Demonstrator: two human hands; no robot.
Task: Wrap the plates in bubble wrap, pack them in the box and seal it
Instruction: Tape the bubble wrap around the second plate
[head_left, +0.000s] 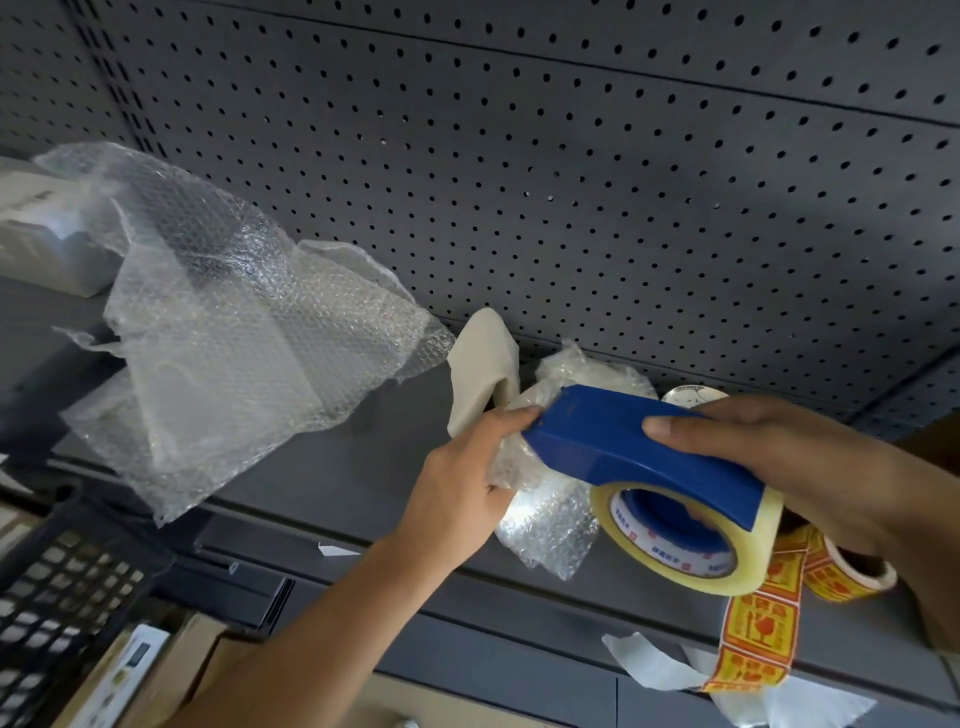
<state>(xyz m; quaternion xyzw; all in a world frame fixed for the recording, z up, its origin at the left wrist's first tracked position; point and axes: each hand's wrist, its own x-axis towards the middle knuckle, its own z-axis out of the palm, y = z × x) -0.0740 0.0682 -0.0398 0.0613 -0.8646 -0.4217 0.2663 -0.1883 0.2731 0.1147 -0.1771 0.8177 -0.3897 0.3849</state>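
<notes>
On a grey shelf (363, 467), the left hand (467, 478) clutches a bubble-wrapped bundle (550, 525); the right hand (810, 467) grips a tape dispenser (623, 447), nose pointing left over it.

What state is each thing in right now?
Wrapped bundle: in bubble wrap, held by left hand.
Tape dispenser: gripped by right hand, tape strip pulled out.
Loose bubble wrap: crumpled, on shelf.
Sticker roll: partly unrolled.

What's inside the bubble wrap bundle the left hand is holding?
Only the crinkled outside of the bubble wrap bundle shows, gripped by the left hand. The right hand holds a blue tape dispenser across it. The contents are fully covered.
</notes>
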